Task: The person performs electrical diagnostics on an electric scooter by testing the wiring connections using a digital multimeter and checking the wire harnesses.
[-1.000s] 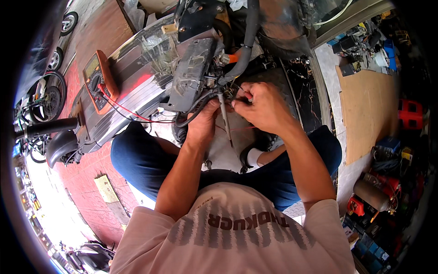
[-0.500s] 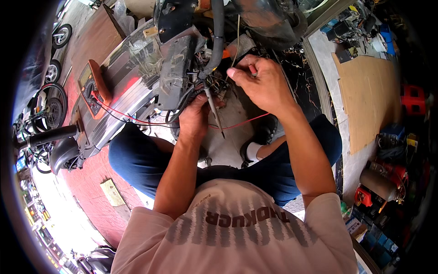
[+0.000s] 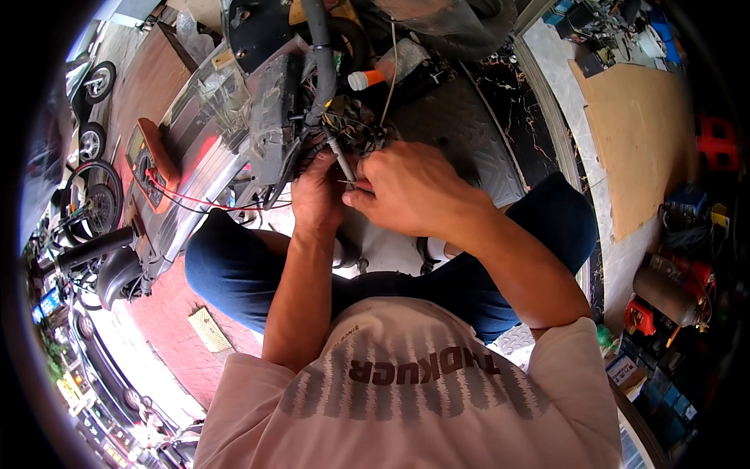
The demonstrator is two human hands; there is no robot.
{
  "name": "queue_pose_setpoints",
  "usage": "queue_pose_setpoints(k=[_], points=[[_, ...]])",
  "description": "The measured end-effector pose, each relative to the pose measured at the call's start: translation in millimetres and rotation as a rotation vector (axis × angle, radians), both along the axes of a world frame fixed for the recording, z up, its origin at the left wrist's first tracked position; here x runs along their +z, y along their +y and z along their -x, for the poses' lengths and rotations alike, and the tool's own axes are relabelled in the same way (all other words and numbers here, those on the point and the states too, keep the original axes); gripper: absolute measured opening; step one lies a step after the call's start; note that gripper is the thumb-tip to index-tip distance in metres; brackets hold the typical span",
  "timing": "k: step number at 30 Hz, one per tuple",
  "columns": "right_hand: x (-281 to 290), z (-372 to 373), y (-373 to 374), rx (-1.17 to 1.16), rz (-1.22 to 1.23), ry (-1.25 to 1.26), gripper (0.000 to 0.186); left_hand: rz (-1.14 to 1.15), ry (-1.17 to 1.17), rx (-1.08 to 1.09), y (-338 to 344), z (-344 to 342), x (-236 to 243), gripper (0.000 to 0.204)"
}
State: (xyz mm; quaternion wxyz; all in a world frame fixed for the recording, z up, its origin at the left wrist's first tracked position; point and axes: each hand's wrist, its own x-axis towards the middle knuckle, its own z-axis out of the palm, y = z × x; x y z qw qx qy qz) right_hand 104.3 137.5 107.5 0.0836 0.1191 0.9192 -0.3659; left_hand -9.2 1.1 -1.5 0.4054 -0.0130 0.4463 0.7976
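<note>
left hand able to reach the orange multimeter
Probably, with a stretch: the left hand is at the wiring, but the orange multimeter lies uncovered to its left, leads running between.

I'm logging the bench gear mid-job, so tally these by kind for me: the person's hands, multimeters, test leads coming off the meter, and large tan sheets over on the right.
Hands: 2 (left hand, right hand)
Multimeter: 1
Test leads: 2 (red lead, black lead)
Large tan sheet: 1
Total: 6
</note>
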Motion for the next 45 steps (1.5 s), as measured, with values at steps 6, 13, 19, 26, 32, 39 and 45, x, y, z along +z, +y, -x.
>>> queue_pose_setpoints(k=[6, 13, 19, 26, 32, 39, 45], points=[[2.9, -0.5, 11.7, -0.131, 0.037, 0.18, 0.04, -0.077, -0.017, 0.029, -1.3, 8.4, -20.2, 0.026], [4.2, 1.7, 46.8, -0.439, 0.021, 0.323, 0.04, -0.109, -0.04, -0.014, 1.3, 3.4, -3.2, 0.024], [-23.4, 13.7, 55.3, -0.454, -0.039, 0.591, 0.032, -0.085, -0.045, -0.013, 2.6, 4.2, 2.8, 0.024], [-12.2, 8.1, 51.5, -0.439, -0.028, 0.356, 0.028, -0.073, -0.03, 0.0, -2.3, 6.0, 2.4, 0.023], [-22.6, 13.3, 59.5, -0.456, -0.002, 0.49, 0.024, -0.067, -0.02, -0.012, -1.4, 8.1, 1.8, 0.025], [-22.4, 10.4, 57.1, -0.403, -0.052, 0.538, 0.02, -0.075, 0.022, -0.067, -10.2, 12.3, 1.1, 0.03], [-13.9, 5.1, 61.4, -0.386, 0.045, 0.6, 0.018, -0.049, -0.017, -0.055, -0.9, 6.0, 11.1, 0.026]])
